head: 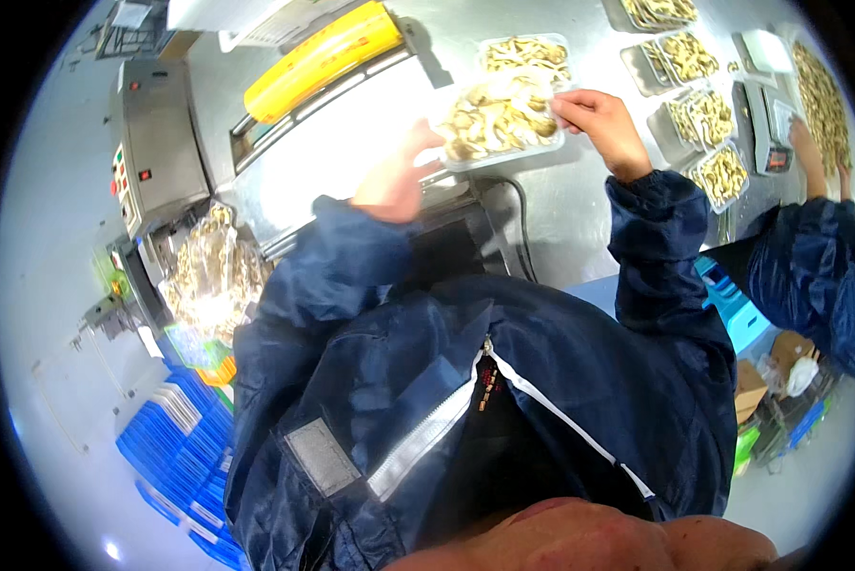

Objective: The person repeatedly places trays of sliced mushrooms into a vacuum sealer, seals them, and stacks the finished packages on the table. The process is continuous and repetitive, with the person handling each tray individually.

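Note:
A clear plastic tray of sliced mushrooms (495, 125) is in front of me at the near edge of the steel worktable. At its right rim, my right hand (602, 128) pinches the edge between thumb and fingers. My left hand (399, 171) is blurred and overexposed beside the tray's left edge; whether its fingers grip the rim cannot be made out. Just behind is a second tray of mushrooms (527, 56), partly covered by the first. Left of the trays is a film wrapping machine with a yellow film roll (324, 61) and a glaring bright plate (341, 150).
Several filled mushroom trays (698, 118) line the right side of the steel table (577, 196). Beyond is a scale (770, 128), with a co-worker's hand (805, 146) near a mushroom heap (820, 107). A control box (159, 135), bagged mushrooms (213, 271) and blue crates (177, 435) stand left.

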Action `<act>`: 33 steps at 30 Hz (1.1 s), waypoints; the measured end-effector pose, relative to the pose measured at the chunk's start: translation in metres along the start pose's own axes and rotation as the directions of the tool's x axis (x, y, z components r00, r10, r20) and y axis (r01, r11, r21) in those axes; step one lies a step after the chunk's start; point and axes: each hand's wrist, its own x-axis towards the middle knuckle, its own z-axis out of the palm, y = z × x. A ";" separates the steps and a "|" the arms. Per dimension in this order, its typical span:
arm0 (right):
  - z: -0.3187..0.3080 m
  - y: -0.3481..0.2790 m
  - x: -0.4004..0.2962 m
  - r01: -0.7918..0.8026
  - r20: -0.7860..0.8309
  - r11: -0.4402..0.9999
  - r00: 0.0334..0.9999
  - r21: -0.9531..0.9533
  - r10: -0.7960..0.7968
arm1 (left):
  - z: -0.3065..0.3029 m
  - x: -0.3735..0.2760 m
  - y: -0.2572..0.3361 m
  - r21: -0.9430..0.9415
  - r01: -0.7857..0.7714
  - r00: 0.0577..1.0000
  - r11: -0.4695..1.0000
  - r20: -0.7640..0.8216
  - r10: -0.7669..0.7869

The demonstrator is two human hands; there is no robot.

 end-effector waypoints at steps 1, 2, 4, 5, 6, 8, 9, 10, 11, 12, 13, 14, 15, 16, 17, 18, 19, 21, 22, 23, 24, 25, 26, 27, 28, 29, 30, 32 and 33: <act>0.020 -0.011 0.005 0.049 0.044 0.999 0.998 -0.005 -0.048 | -0.028 -0.004 0.009 -0.023 -0.022 0.999 1.000 -0.039 0.021; 0.040 -0.017 0.013 0.050 0.063 0.998 0.997 -0.025 -0.048 | -0.049 -0.011 0.023 0.004 -0.030 0.999 1.000 -0.030 0.030; 0.091 -0.021 0.031 0.090 0.131 0.996 0.987 -0.019 -0.087 | -0.096 -0.025 0.045 0.036 -0.058 0.996 0.998 -0.073 0.060; 0.117 -0.015 0.041 0.109 0.167 0.994 0.980 0.003 -0.108 | -0.122 -0.028 0.048 0.001 -0.061 0.992 0.998 -0.113 0.061; 0.145 -0.010 0.049 0.105 0.169 0.994 0.980 -0.017 -0.101 | -0.144 -0.031 0.048 0.021 -0.070 0.983 0.997 -0.166 0.073; 0.186 0.003 0.065 0.106 0.148 0.993 0.984 -0.057 -0.096 | -0.180 -0.023 0.042 0.029 -0.071 0.971 0.997 -0.228 0.075; 0.205 0.003 0.067 0.055 0.156 0.997 0.987 -0.056 -0.046 | -0.199 -0.018 0.034 0.014 -0.063 0.964 0.998 -0.257 0.065; 0.217 0.005 0.067 0.079 0.143 0.992 0.988 -0.101 -0.064 | -0.217 -0.009 0.024 -0.002 -0.054 0.959 0.999 -0.280 0.051; 0.231 0.008 0.067 0.101 0.141 0.984 0.987 -0.146 -0.081 | -0.238 -0.001 0.011 -0.019 -0.055 0.950 0.998 -0.309 0.047; 0.240 0.012 0.068 0.096 0.130 0.969 0.989 -0.227 -0.067 | -0.252 0.005 0.001 -0.028 -0.028 0.945 0.999 -0.326 0.017; 0.246 0.014 0.067 0.088 0.112 0.947 0.992 -0.309 -0.055 | -0.258 0.008 -0.004 -0.038 0.000 0.942 0.999 -0.336 -0.013; 0.250 0.017 0.067 0.077 0.091 0.918 0.995 -0.388 -0.045 | -0.262 0.011 -0.010 -0.046 -0.011 0.939 0.999 -0.344 -0.006; 0.255 0.016 0.065 0.068 0.088 0.900 0.996 -0.430 -0.033 | -0.262 0.011 -0.015 -0.054 -0.023 0.935 0.998 -0.355 0.003; 0.259 0.014 0.063 0.057 0.082 0.880 0.996 -0.471 -0.021 | -0.262 0.011 -0.018 -0.060 -0.035 0.931 0.998 -0.364 0.010; 0.262 0.013 0.061 0.046 0.075 0.859 0.997 -0.510 -0.009 | -0.264 0.010 -0.018 -0.062 -0.028 0.934 0.998 -0.356 0.004; 0.262 0.014 0.061 0.031 0.079 0.863 0.997 -0.504 0.010 | -0.264 0.009 -0.017 -0.061 -0.022 0.938 0.998 -0.346 0.000; 0.262 0.016 0.060 0.016 0.083 0.867 0.996 -0.499 0.030 | -0.265 0.009 -0.016 -0.058 -0.016 0.942 0.998 -0.335 -0.004; 0.261 0.016 0.059 0.009 0.081 0.871 0.996 -0.492 0.036 | -0.263 0.008 -0.016 -0.036 0.011 0.944 0.999 -0.330 -0.022; 0.260 0.015 0.058 0.017 0.076 0.871 0.997 -0.492 0.023 | -0.264 0.007 -0.016 -0.023 0.026 0.944 0.999 -0.329 -0.032; 0.260 0.014 0.058 0.026 0.070 0.870 0.998 -0.492 0.010 | -0.266 0.008 -0.015 0.080 0.017 0.943 0.997 -0.332 0.011; 0.261 0.012 0.056 0.021 0.085 0.846 0.996 -0.533 0.029 | -0.270 0.008 -0.016 0.180 0.015 0.941 0.984 -0.335 0.047; 0.260 0.010 0.054 0.058 0.094 0.796 0.996 -0.602 -0.001 | -0.273 0.008 -0.018 0.278 0.014 0.939 0.960 -0.334 0.083; 0.259 0.007 0.051 0.094 0.106 0.739 0.994 -0.667 -0.030 | -0.276 0.006 -0.021 0.373 0.012 0.937 0.928 -0.328 0.119; 0.255 0.006 0.048 0.129 0.119 0.674 0.991 -0.727 -0.060 | -0.281 0.004 -0.022 0.419 0.007 0.936 0.908 -0.323 0.142; 0.250 0.004 0.040 0.152 0.097 0.693 0.988 -0.705 -0.118 | -0.294 -0.002 -0.022 0.461 0.002 0.931 0.887 -0.325 0.166; 0.242 0.002 0.027 0.178 0.067 0.668 0.980 -0.722 -0.189 | -0.308 -0.009 -0.023 0.501 -0.001 0.926 0.865 -0.326 0.190; 0.234 -0.007 0.008 0.171 0.021 0.681 0.975 -0.712 -0.223 | -0.323 -0.023 -0.026 0.488 -0.013 0.944 0.873 -0.282 0.171; 0.219 -0.012 -0.029 0.111 -0.036 0.626 0.975 -0.772 -0.217 | -0.320 -0.063 -0.035 0.677 -0.005 0.941 0.736 -0.246 0.233; 0.216 -0.012 -0.043 0.066 -0.041 0.548 0.983 -0.834 -0.180 | -0.331 -0.072 -0.051 0.838 0.031 0.934 0.545 -0.219 0.284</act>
